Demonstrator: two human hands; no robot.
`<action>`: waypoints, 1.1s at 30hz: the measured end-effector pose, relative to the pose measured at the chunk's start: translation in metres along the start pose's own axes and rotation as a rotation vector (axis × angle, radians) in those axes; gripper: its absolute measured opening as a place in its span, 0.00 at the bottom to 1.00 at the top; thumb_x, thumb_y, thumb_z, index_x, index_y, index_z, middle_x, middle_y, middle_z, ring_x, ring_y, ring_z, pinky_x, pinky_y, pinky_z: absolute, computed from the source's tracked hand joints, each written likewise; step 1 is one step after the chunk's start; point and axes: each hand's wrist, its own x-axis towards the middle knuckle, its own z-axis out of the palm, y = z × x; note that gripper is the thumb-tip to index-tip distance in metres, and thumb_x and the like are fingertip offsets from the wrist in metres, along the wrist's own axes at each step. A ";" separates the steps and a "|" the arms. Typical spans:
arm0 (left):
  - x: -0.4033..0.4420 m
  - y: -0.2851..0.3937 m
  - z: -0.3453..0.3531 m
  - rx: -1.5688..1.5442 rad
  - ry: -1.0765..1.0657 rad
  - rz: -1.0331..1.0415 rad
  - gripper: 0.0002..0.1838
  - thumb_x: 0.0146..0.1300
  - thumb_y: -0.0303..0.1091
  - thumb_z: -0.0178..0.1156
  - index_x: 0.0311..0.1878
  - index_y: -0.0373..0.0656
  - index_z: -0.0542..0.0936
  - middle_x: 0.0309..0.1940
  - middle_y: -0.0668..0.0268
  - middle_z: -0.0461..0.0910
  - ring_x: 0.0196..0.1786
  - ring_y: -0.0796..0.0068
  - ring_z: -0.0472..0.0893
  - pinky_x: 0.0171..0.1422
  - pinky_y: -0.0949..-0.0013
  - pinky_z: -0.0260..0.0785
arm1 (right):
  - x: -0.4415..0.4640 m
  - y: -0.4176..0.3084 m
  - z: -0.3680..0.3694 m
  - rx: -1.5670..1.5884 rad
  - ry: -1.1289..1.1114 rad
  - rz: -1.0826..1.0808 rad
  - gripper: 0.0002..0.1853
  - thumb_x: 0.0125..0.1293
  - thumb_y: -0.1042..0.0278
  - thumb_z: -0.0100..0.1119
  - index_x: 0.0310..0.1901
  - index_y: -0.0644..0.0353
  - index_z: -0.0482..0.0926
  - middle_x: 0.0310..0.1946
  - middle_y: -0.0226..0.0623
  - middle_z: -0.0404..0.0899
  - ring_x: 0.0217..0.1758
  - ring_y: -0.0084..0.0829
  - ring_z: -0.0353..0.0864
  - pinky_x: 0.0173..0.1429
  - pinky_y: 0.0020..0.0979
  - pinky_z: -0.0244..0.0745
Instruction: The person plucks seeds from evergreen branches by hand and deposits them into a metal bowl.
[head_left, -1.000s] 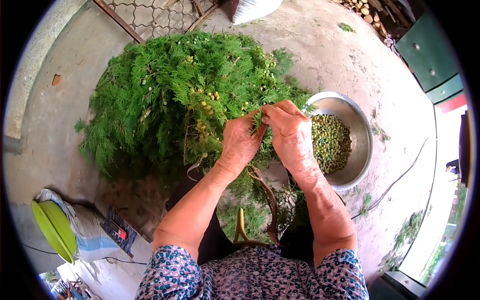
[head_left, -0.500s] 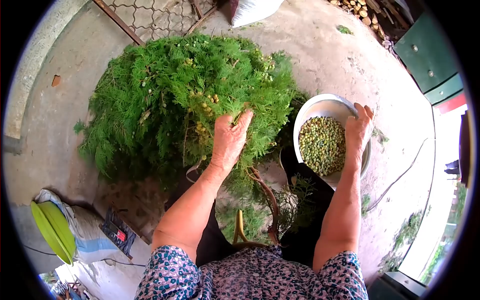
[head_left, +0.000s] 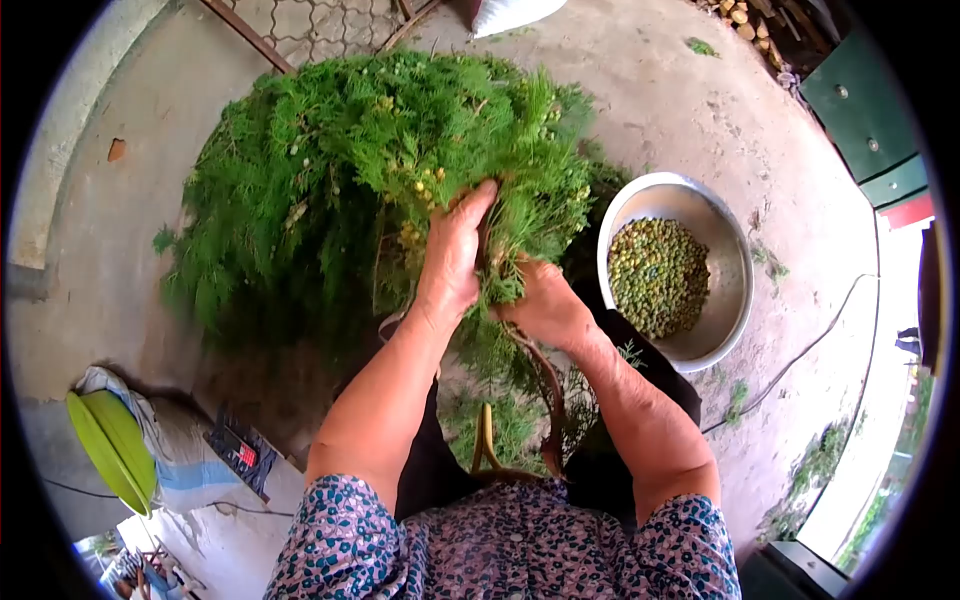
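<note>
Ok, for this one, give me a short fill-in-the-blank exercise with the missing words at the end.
1. In the view, the metal bowl stands to the ____ of the green branches.
2. Of the left hand and right hand, the one farther from the bowl is the ____.
3. The number of hands inside the bowl is ____.

Missing words: right; left; zero.

At eleven o'clock, the branches [head_left: 290,150] are showing vivid green. At three o'clock, the bowl [head_left: 728,275] is shining silver, its fruits [head_left: 655,278] mixing green with yellow-brown. At six o'clock, the shirt [head_left: 520,545] is bearing teal patches on pale pink.
</note>
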 end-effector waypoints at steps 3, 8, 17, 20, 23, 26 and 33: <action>0.003 -0.003 -0.006 0.035 0.091 -0.020 0.15 0.59 0.37 0.58 0.47 0.40 0.75 0.41 0.66 0.77 0.41 0.76 0.75 0.45 0.71 0.69 | 0.001 0.017 0.028 0.339 -0.057 -0.050 0.35 0.45 0.62 0.67 0.53 0.72 0.65 0.43 0.52 0.75 0.47 0.39 0.76 0.54 0.34 0.68; 0.007 -0.005 -0.017 0.209 -0.069 0.062 0.21 0.58 0.43 0.60 0.49 0.38 0.73 0.43 0.63 0.77 0.42 0.74 0.76 0.44 0.70 0.69 | -0.012 0.002 0.033 0.623 0.100 0.104 0.15 0.61 0.66 0.55 0.48 0.61 0.73 0.31 0.30 0.76 0.35 0.24 0.73 0.46 0.26 0.70; 0.003 0.010 -0.053 0.354 0.277 0.397 0.13 0.63 0.35 0.54 0.49 0.39 0.72 0.39 0.64 0.77 0.36 0.79 0.77 0.36 0.76 0.70 | -0.002 0.028 -0.002 1.334 0.313 0.209 0.16 0.66 0.60 0.49 0.44 0.67 0.73 0.17 0.26 0.62 0.16 0.19 0.55 0.27 0.29 0.62; -0.001 -0.001 -0.060 0.386 0.363 0.007 0.08 0.57 0.22 0.50 0.40 0.40 0.73 0.34 0.65 0.76 0.33 0.77 0.76 0.35 0.75 0.70 | -0.003 0.023 -0.001 1.366 0.308 0.183 0.16 0.66 0.59 0.49 0.43 0.66 0.73 0.17 0.26 0.61 0.16 0.19 0.54 0.27 0.29 0.61; -0.002 -0.018 -0.054 0.540 0.200 -0.028 0.18 0.55 0.20 0.49 0.50 0.40 0.71 0.44 0.63 0.75 0.35 0.77 0.76 0.35 0.74 0.69 | -0.002 0.019 -0.003 1.427 0.261 0.144 0.16 0.66 0.59 0.49 0.43 0.66 0.73 0.17 0.26 0.61 0.16 0.19 0.54 0.28 0.29 0.61; 0.017 -0.027 -0.065 1.097 0.050 0.255 0.25 0.53 0.23 0.55 0.57 0.41 0.68 0.55 0.59 0.71 0.31 0.76 0.77 0.37 0.73 0.69 | -0.001 0.015 -0.003 1.392 0.252 0.140 0.17 0.66 0.58 0.50 0.43 0.66 0.73 0.16 0.26 0.60 0.16 0.19 0.53 0.27 0.28 0.60; 0.016 -0.020 -0.054 1.147 -0.237 0.439 0.20 0.51 0.27 0.63 0.50 0.39 0.75 0.45 0.59 0.77 0.38 0.76 0.78 0.41 0.75 0.71 | -0.002 0.008 -0.003 1.313 0.250 0.168 0.17 0.65 0.58 0.51 0.42 0.67 0.73 0.16 0.26 0.60 0.15 0.19 0.53 0.26 0.28 0.62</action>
